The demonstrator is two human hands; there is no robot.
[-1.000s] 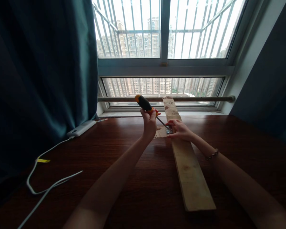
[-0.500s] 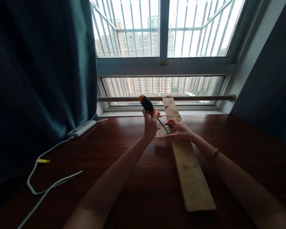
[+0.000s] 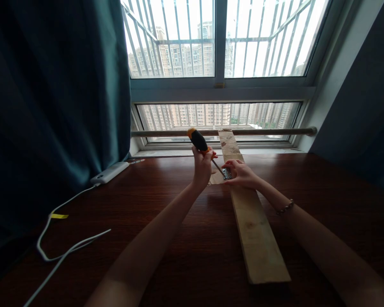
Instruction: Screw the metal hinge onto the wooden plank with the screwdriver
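My left hand [image 3: 202, 167] is closed around a screwdriver [image 3: 198, 140] with a black and orange handle, its fingers low on the handle near the shaft. The tilted shaft runs down to the right, and its tip meets a small silver metal bracket [image 3: 226, 173]. On the right side of that bracket, my right hand [image 3: 242, 175] grips it between thumb and fingers. Beneath both lies a long pale wooden board [image 3: 259, 238], pointing from me toward the window. A short light wooden piece [image 3: 215, 178] sticks out to the board's left under the bracket.
The dark reddish wooden tabletop [image 3: 185, 247] stretches up to the window sill. A white power strip [image 3: 110, 172] with a white cable [image 3: 56, 256] lies at the left, beside a blue curtain [image 3: 60, 85]. A horizontal rail [image 3: 179, 133] crosses before the window, behind the board's far end.
Almost nothing differs. My left hand and the screwdriver handle have shifted very slightly to the right, while the tip stays at the metal bracket.
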